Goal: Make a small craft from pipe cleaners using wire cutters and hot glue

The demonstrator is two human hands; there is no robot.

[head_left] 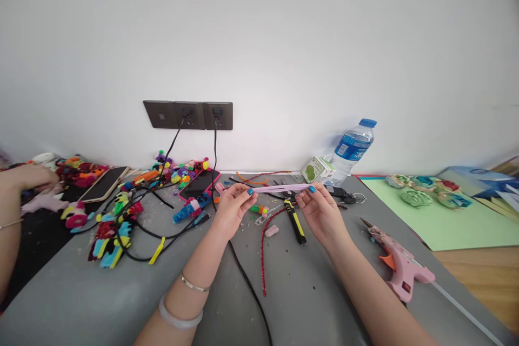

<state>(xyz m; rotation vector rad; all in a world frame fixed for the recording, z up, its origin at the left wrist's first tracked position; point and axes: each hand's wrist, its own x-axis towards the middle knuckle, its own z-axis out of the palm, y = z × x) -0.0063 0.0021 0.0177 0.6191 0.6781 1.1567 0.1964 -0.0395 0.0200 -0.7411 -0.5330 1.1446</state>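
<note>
A pale lilac pipe cleaner (279,188), seemingly doubled into two strands, is stretched level above the grey tabletop (227,303). My left hand (232,210) pinches its left end between thumb and finger. At the opposite end, my right hand (322,213) pinches it the same way. Below it lie yellow-and-black pliers (295,221), their jaws partly hidden by the strands. A red tinsel stem (263,259) and a small pink piece (272,231) lie between my forearms.
A pink glue gun (405,267) lies right; a water bottle (352,152) stands behind. Left are black cables (247,275), a pink-cased phone (198,186) and colourful pipe-cleaner figures (109,238). Another person's arm (12,216) reaches in at far left. Fabric flowers (417,198) rest on green paper.
</note>
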